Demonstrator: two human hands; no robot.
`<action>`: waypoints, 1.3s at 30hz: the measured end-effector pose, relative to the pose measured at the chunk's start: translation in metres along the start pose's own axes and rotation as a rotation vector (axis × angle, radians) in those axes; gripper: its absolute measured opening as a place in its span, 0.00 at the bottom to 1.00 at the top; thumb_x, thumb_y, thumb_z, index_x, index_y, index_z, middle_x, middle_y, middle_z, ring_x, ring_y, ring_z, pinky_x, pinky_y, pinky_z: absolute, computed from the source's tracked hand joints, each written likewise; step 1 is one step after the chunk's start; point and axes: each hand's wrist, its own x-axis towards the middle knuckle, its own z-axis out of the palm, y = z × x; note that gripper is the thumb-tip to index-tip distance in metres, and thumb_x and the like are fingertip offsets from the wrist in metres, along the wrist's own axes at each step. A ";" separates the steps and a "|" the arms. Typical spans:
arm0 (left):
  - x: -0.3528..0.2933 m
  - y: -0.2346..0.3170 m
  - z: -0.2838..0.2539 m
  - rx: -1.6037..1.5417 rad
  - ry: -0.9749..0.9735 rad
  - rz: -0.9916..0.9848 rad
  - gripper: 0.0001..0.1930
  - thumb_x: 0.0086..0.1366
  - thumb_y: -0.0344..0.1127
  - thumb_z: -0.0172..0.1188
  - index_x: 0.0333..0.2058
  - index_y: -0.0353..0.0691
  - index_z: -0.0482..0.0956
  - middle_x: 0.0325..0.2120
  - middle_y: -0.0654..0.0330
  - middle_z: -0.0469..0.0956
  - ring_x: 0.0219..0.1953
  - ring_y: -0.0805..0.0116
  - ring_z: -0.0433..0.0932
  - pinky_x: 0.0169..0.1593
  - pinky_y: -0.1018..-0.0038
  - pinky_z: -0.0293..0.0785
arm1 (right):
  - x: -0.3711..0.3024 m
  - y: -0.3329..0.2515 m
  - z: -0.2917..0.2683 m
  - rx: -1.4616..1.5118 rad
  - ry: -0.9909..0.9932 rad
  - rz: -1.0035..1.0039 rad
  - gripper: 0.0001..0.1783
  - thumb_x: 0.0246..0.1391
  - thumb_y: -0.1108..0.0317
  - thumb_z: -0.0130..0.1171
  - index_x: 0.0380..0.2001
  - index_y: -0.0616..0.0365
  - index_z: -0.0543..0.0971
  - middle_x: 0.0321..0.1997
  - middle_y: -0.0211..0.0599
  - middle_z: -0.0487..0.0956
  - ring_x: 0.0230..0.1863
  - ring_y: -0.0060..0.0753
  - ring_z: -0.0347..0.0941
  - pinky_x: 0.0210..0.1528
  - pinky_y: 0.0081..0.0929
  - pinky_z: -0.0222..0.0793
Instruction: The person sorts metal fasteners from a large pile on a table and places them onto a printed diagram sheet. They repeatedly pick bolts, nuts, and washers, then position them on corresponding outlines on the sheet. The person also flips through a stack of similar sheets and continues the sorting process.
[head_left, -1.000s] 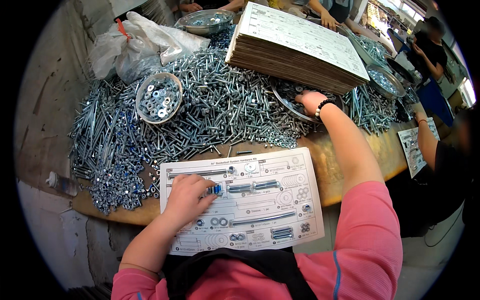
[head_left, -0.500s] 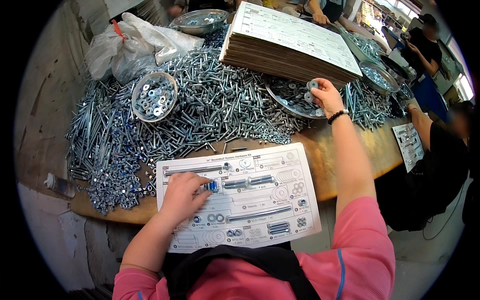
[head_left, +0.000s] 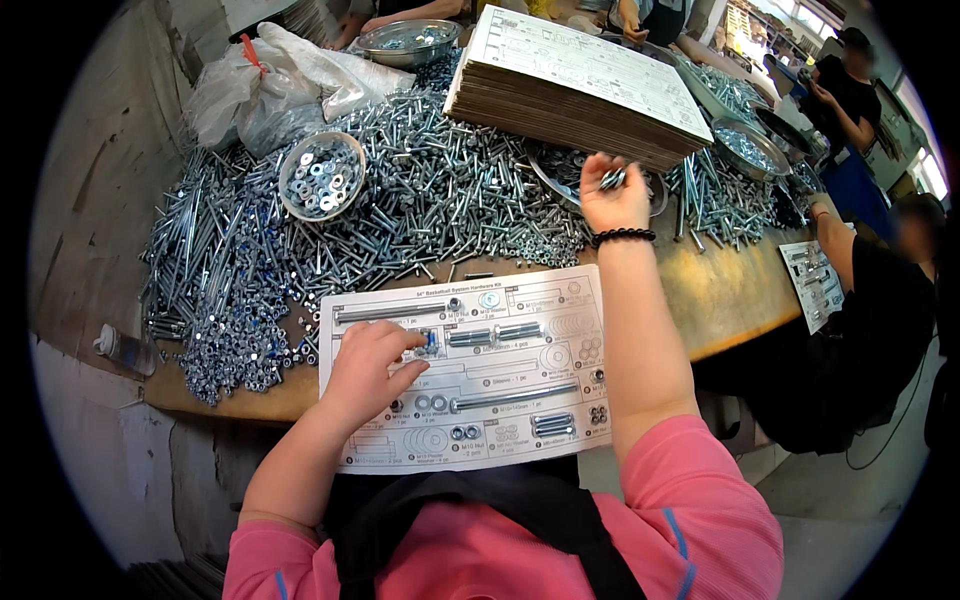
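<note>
My left hand (head_left: 368, 368) lies on the left part of a printed hardware card (head_left: 520, 372), thumb apart from the fingers. Its fingertips reach a small cluster of blue-ringed lock nuts (head_left: 431, 341). Over the far edge of the work area, my right hand (head_left: 615, 205) is raised with the fingers curled round several metal washers (head_left: 612, 179); blur hides their exact number. Behind it a metal bowl of washers (head_left: 550, 172) is partly covered by the hand. Bolts (head_left: 494, 335), a long rod (head_left: 515, 398) and nuts (head_left: 466, 432) sit on their drawings on the card.
Loose bolts (head_left: 430, 205) and nuts (head_left: 235, 350) are heaped beyond the card. A bowl of washers (head_left: 322, 177) stands on the heap. A thick stack of cards (head_left: 590, 75) rises at the back. A co-worker's arm (head_left: 838, 245) is at right, beside another card (head_left: 808, 280).
My right hand has drawn back and left from the washer bowl, its fingers now curled over the washers. My left hand stays by the lock nuts. The whole view has shifted slightly.
</note>
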 end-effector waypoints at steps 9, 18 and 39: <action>0.022 0.021 0.004 -0.181 0.100 0.090 0.14 0.49 0.28 0.61 0.37 0.36 0.74 0.30 0.58 0.72 0.26 0.69 0.71 0.31 0.75 0.68 | -0.087 0.081 -0.042 -0.038 -0.022 0.349 0.13 0.58 0.62 0.44 0.38 0.61 0.69 0.34 0.42 0.73 0.37 0.36 0.73 0.41 0.34 0.75; 0.033 0.027 0.024 -0.321 0.263 -0.060 0.18 0.48 0.29 0.63 0.40 0.37 0.73 0.30 0.60 0.71 0.29 0.69 0.71 0.33 0.76 0.68 | -0.178 0.137 -0.056 -0.317 -0.145 0.400 0.20 0.63 0.57 0.32 0.46 0.60 0.66 0.46 0.37 0.69 0.49 0.32 0.64 0.54 0.30 0.61; 0.024 0.027 0.015 -0.449 0.245 -0.070 0.21 0.48 0.19 0.56 0.43 0.38 0.71 0.31 0.63 0.70 0.27 0.78 0.68 0.29 0.83 0.66 | -0.198 0.122 -0.038 -0.369 -0.258 0.304 0.31 0.62 0.46 0.27 0.58 0.58 0.57 0.63 0.38 0.56 0.61 0.33 0.52 0.63 0.31 0.45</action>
